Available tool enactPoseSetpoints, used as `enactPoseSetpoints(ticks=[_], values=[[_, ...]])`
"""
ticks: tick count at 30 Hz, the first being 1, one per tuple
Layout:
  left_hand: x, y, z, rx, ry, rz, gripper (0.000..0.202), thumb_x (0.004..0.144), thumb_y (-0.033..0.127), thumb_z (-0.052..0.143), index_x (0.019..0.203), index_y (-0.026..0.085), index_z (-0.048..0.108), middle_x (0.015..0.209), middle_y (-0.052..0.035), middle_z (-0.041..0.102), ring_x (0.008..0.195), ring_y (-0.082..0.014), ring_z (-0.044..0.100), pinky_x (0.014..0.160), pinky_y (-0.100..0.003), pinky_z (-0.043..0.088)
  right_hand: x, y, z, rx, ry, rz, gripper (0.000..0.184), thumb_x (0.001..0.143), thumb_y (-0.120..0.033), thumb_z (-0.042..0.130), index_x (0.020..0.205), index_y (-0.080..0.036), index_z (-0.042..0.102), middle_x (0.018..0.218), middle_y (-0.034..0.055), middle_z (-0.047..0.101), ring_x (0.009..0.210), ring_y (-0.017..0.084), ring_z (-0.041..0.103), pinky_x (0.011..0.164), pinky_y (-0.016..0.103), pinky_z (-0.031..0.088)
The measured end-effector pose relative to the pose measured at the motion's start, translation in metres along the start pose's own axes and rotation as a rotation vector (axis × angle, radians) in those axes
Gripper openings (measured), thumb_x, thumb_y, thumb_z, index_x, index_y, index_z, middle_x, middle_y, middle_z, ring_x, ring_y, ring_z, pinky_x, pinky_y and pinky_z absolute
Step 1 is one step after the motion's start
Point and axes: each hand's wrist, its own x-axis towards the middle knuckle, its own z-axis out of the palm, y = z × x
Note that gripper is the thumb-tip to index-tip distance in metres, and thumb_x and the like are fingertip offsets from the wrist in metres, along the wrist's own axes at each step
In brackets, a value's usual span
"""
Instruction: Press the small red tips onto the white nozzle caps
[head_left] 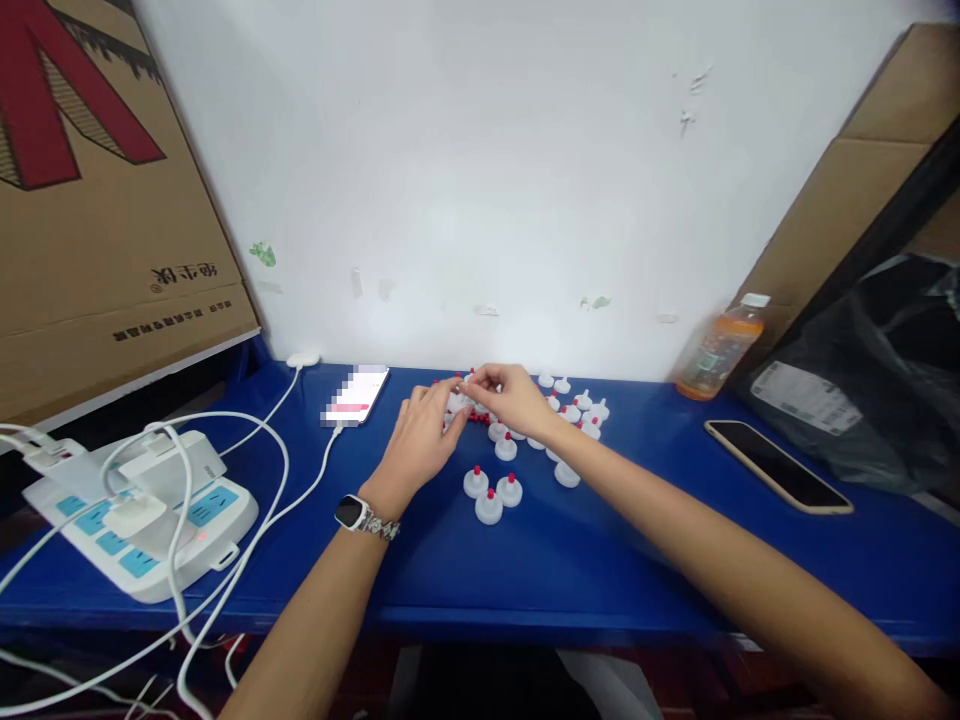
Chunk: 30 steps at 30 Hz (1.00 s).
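Note:
Both hands meet over a cluster of small white nozzle caps at the back middle of the table. My left hand (426,432), with a watch on the wrist, has its thumb and fingers closed around a white nozzle cap (463,402), partly hidden. My right hand (517,402) pinches at the top of the same spot; what its fingertips hold is hidden. Small red tips (480,417) lie beneath the hands. Three white caps with red tips (489,508) stand upright nearer the front. More caps (585,400), some without red tips, stand beside my right wrist.
A white power strip (142,530) with looping cables lies at the left, near a charging phone (356,395). On the right are another phone (776,465), an orange drink bottle (720,350) and a dark plastic bag (862,380). Cardboard (97,220) leans at the left.

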Motion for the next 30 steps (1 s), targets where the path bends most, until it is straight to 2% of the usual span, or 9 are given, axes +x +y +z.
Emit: enactPoseSetpoints(ticks=[2,4,7,11,16,21,25,30], values=[[0.0,0.001,0.002,0.005,-0.049,0.034,0.033,0.103,0.038,0.035,0.127,0.022,0.053,0.122,-0.0092,0.063,0.11,-0.0276,0.054,0.093,-0.046,0.046,-0.016,0.002,-0.003,-0.042,-0.008,0.006,0.025,0.09,-0.04,0.058,0.082,-0.019,0.069,0.072,0.0011,0.068,0.064,0.014,0.055,0.063,0.027,0.041],[0.0,0.0,0.004,0.017,-0.052,0.048,0.033,0.104,0.037,0.033,0.123,0.021,0.054,0.12,-0.01,0.063,0.111,-0.0273,0.054,0.094,-0.046,0.046,-0.026,0.008,-0.01,-0.198,-0.03,-0.013,0.019,0.09,-0.035,0.059,0.089,-0.02,0.07,0.077,0.0013,0.068,0.072,0.016,0.058,0.071,0.029,0.041],[-0.001,-0.003,0.008,0.023,-0.06,0.045,0.033,0.103,0.037,0.035,0.122,0.02,0.055,0.118,-0.0113,0.063,0.113,-0.0281,0.054,0.096,-0.047,0.047,-0.032,0.017,-0.025,-0.508,-0.168,-0.086,0.008,0.084,-0.024,0.064,0.089,-0.021,0.071,0.087,0.0033,0.067,0.09,0.021,0.057,0.083,0.034,0.035],[0.0,-0.005,0.012,0.014,-0.072,0.075,0.03,0.102,0.037,0.037,0.119,0.021,0.056,0.115,-0.0101,0.064,0.114,-0.0281,0.054,0.098,-0.048,0.046,-0.031,0.015,-0.039,-0.727,-0.271,-0.086,0.013,0.081,-0.017,0.062,0.087,-0.022,0.073,0.094,0.0065,0.064,0.098,0.024,0.052,0.085,0.037,0.03],[0.0,-0.005,0.015,0.01,-0.09,0.098,0.031,0.103,0.039,0.036,0.119,0.02,0.055,0.115,-0.0094,0.063,0.113,-0.0275,0.054,0.101,-0.048,0.045,-0.02,0.011,-0.028,-0.88,-0.292,-0.149,0.016,0.087,-0.032,0.062,0.093,-0.022,0.074,0.098,0.0105,0.063,0.101,0.028,0.049,0.087,0.041,0.029],[-0.001,-0.004,0.014,0.026,-0.101,0.103,0.034,0.103,0.041,0.035,0.123,0.021,0.054,0.116,-0.0098,0.063,0.113,-0.0283,0.054,0.099,-0.048,0.046,-0.009,0.021,-0.01,-1.022,-0.287,-0.135,0.017,0.089,-0.028,0.06,0.091,-0.018,0.074,0.104,0.0154,0.062,0.105,0.032,0.048,0.088,0.044,0.029],[-0.001,-0.003,0.013,0.011,-0.116,0.106,0.032,0.103,0.04,0.036,0.12,0.02,0.055,0.113,-0.0099,0.062,0.111,-0.0278,0.054,0.097,-0.047,0.047,-0.009,0.024,-0.01,-1.017,-0.272,-0.111,0.017,0.091,-0.025,0.057,0.091,-0.019,0.073,0.104,0.0142,0.062,0.105,0.03,0.048,0.088,0.043,0.029],[-0.001,-0.003,0.014,-0.006,-0.115,0.101,0.031,0.103,0.041,0.038,0.118,0.02,0.055,0.112,-0.0094,0.062,0.11,-0.0272,0.054,0.098,-0.046,0.046,-0.014,0.021,-0.012,-1.035,-0.253,-0.071,0.022,0.092,-0.033,0.059,0.094,-0.018,0.074,0.109,0.0155,0.061,0.107,0.03,0.047,0.09,0.042,0.029]])
